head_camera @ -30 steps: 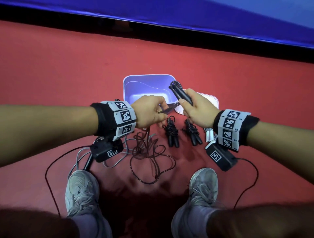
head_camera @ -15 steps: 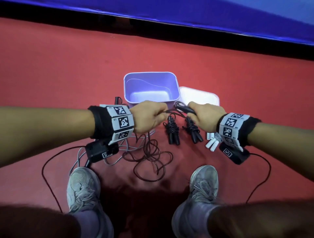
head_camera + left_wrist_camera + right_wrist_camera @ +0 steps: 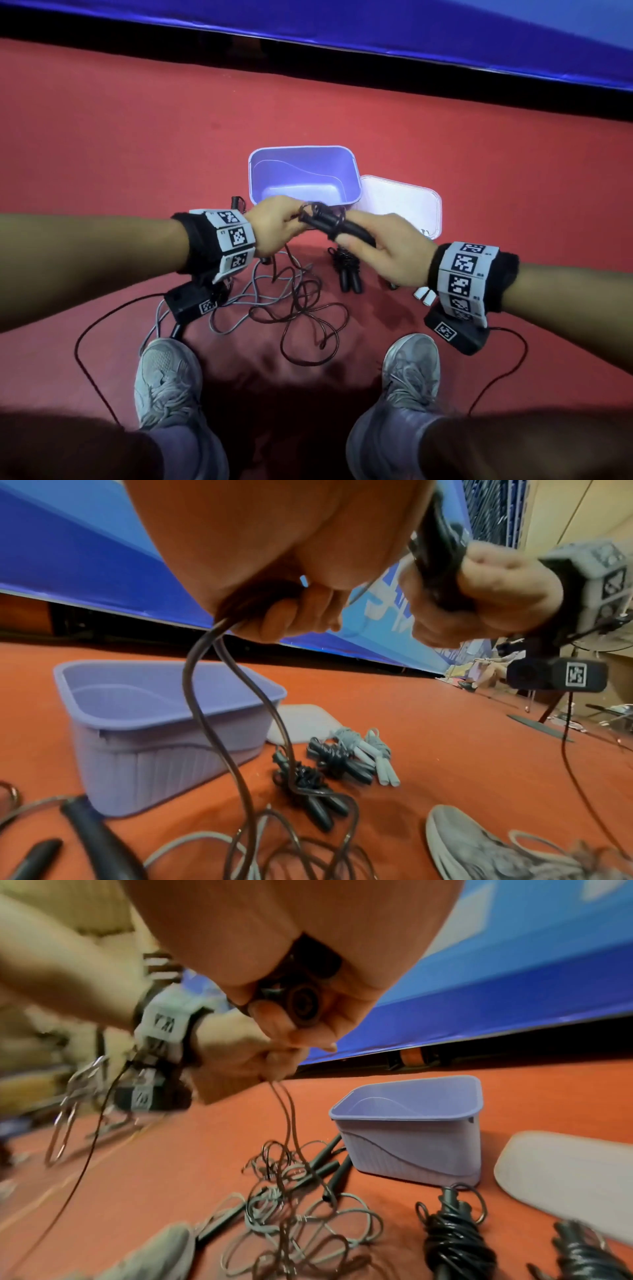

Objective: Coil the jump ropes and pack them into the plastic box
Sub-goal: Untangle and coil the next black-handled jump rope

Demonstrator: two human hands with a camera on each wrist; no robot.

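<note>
My right hand (image 3: 370, 250) grips the two black handles (image 3: 337, 224) of a jump rope, held just in front of the purple plastic box (image 3: 354, 183). My left hand (image 3: 274, 226) pinches that rope's dark cord (image 3: 205, 723) close to the handles. The cord hangs down into a loose tangle (image 3: 301, 308) on the red floor. In the right wrist view the handle ends (image 3: 303, 1003) show between my fingers. The box (image 3: 113, 739) is empty.
A white lid (image 3: 404, 205) lies right of the box. Two coiled black ropes (image 3: 329, 767) and a coiled white rope (image 3: 373, 753) lie near it. A loose grey rope (image 3: 298, 1229) and black handles (image 3: 329, 1172) lie left. My shoes (image 3: 164, 383) frame the tangle.
My right hand lowered the handles from upright to nearly level and both hands closed together. The cord was drawn up from the tangle.
</note>
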